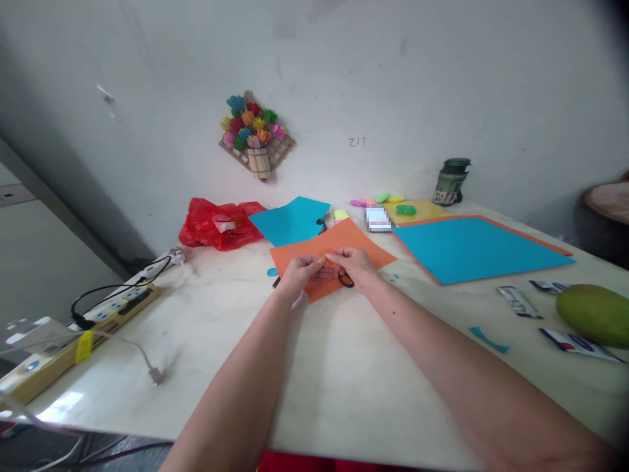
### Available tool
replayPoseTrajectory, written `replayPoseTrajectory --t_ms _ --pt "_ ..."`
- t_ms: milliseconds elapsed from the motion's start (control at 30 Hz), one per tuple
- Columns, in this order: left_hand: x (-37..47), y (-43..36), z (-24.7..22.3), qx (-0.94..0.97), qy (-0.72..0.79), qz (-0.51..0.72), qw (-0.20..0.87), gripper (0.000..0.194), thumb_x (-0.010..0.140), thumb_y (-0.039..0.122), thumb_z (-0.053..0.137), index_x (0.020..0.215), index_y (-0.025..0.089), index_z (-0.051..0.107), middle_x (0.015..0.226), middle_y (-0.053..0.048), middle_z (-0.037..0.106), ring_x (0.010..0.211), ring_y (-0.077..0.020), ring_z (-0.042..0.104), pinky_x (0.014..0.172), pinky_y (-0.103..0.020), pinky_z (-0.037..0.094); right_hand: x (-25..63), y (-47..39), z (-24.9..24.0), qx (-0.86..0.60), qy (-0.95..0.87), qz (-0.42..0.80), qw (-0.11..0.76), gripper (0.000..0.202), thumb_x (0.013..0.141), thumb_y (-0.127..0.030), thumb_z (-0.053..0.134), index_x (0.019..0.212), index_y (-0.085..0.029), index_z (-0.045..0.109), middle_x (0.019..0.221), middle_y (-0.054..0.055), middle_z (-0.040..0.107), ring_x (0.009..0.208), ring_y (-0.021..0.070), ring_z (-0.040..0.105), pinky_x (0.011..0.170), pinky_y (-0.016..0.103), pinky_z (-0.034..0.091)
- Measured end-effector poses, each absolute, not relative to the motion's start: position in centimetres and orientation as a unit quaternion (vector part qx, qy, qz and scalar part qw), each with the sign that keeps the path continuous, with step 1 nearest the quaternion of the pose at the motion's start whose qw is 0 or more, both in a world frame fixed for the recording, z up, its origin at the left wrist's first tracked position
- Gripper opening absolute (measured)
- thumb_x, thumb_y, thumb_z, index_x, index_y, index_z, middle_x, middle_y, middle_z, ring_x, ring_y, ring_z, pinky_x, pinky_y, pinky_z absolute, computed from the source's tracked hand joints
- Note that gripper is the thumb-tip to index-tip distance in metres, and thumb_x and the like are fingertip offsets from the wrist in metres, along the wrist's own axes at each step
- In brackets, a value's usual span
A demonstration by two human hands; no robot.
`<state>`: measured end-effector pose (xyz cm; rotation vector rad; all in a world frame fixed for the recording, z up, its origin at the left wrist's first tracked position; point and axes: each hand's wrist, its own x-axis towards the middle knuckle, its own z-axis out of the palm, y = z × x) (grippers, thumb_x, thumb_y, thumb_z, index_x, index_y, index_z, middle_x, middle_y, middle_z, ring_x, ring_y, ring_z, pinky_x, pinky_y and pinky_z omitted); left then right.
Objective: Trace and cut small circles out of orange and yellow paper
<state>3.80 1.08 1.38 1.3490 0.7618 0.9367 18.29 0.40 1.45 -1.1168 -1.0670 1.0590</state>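
Observation:
Both hands meet above an orange paper sheet (344,239) at the middle of the table. My left hand (304,272) is closed in a pinch, its thumb pointing right and its other fingers curled beneath. Almost touching it, my right hand (354,262) also pinches with thumb and forefinger. A small orange bit seems to lie between the fingertips, but it blends with the sheet behind and I cannot make it out. A black loop (346,280), like a scissors handle, shows just under my right hand. A small blue paper disc (272,272) lies left of the sheet.
Blue and orange sheets (481,249) lie at right, a blue sheet (292,221) and red plastic bag (216,226) at back left. A bottle (451,182) stands by the wall. A green mango-like fruit (597,314) sits right, a power strip (108,321) left.

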Motion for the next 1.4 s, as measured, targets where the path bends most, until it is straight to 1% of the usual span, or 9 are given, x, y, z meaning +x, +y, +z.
replayPoseTrajectory --t_ms 233,433,533,633,733,900,1033,1167,1400 --pt "4.1 1.0 1.5 0.620 0.374 0.431 0.538 0.030 0.072 0.042 0.062 0.067 0.013 0.056 0.070 -0.010 0.068 0.065 -0.0190 0.066 0.070 -0.034 0.052 18.5 0.5 1.3 -0.482 -0.474 0.434 0.595 0.031 0.050 -0.039 0.072 0.056 -0.015 0.054 0.051 -0.007 0.045 0.043 0.0052 0.035 0.043 0.022 0.027" --pt "3.9 1.7 1.0 0.782 0.428 0.431 0.137 0.019 0.082 0.029 0.049 0.087 0.019 0.065 0.072 -0.004 0.069 0.068 -0.0164 0.065 0.065 -0.025 0.047 19.1 0.5 1.3 -0.431 -0.476 0.467 0.608 0.024 0.059 -0.037 0.067 0.068 -0.016 0.060 0.051 -0.006 0.047 0.042 0.0055 0.036 0.041 0.020 0.027" --pt "3.9 1.5 1.1 0.817 0.434 0.374 -0.062 0.022 0.084 0.024 0.046 0.096 0.021 0.065 0.076 -0.005 0.069 0.068 -0.0175 0.064 0.059 -0.025 0.044 19.5 0.6 1.6 -0.413 -0.424 0.538 0.600 0.030 0.066 -0.045 0.057 0.068 -0.015 0.058 0.051 -0.002 0.052 0.038 0.0066 0.039 0.036 0.020 0.026" --pt "4.0 1.0 1.6 0.834 0.404 0.333 -0.175 0.024 0.084 0.019 0.046 0.101 0.022 0.063 0.077 -0.005 0.068 0.067 -0.0165 0.063 0.056 -0.024 0.042 19.9 0.6 1.9 -0.436 -0.404 0.600 0.536 0.039 0.069 -0.051 0.050 0.059 -0.014 0.055 0.047 0.001 0.053 0.033 0.0076 0.039 0.032 0.021 0.021" --pt "4.3 0.6 2.1 0.845 0.361 0.325 -0.222 0.026 0.083 0.014 0.046 0.101 0.022 0.062 0.083 -0.005 0.068 0.072 -0.0158 0.063 0.060 -0.024 0.043 20.0 0.6 2.1 -0.441 -0.415 0.615 0.505 0.030 0.066 -0.042 0.056 0.056 -0.014 0.053 0.045 0.002 0.054 0.032 0.0069 0.038 0.031 0.020 0.020" --pt "4.5 0.4 1.9 0.839 0.374 0.385 -0.088 0.024 0.080 0.018 0.050 0.101 0.023 0.062 0.097 -0.006 0.067 0.087 -0.0185 0.062 0.073 -0.027 0.044 19.9 0.5 2.1 -0.427 -0.424 0.564 0.565 0.019 0.060 -0.027 0.063 0.054 -0.015 0.050 0.043 -0.001 0.052 0.034 0.0054 0.040 0.034 0.018 0.025" --pt "4.4 1.0 1.3 0.712 0.449 0.497 0.213 0.029 0.078 0.031 0.053 0.104 0.018 0.058 0.088 -0.008 0.068 0.078 -0.0203 0.064 0.072 -0.030 0.047 19.7 0.4 2.1 -0.428 -0.455 0.524 0.579 0.020 0.063 -0.031 0.064 0.057 -0.014 0.054 0.045 -0.002 0.053 0.035 0.0049 0.041 0.037 0.018 0.030" --pt "4.3 1.4 1.4 0.577 0.412 0.487 0.509 0.038 0.076 0.047 0.052 0.090 0.012 0.059 0.070 -0.010 0.067 0.063 -0.0197 0.064 0.064 -0.032 0.050 19.6 0.5 1.8 -0.420 -0.499 0.497 0.572 0.023 0.064 -0.037 0.064 0.060 -0.015 0.057 0.048 -0.002 0.054 0.037 0.0054 0.042 0.037 0.019 0.031" --pt "4.2 1.1 1.2 0.562 0.370 0.458 0.581 0.034 0.061 0.044 0.070 0.067 0.012 0.058 0.064 -0.005 0.064 0.054 -0.0124 0.059 0.059 -0.026 0.049 19.1 0.4 1.5 -0.428 -0.549 0.449 0.560 0.026 0.067 -0.039 0.062 0.059 -0.015 0.056 0.043 -0.005 0.048 0.037 0.0053 0.042 0.038 0.018 0.031"
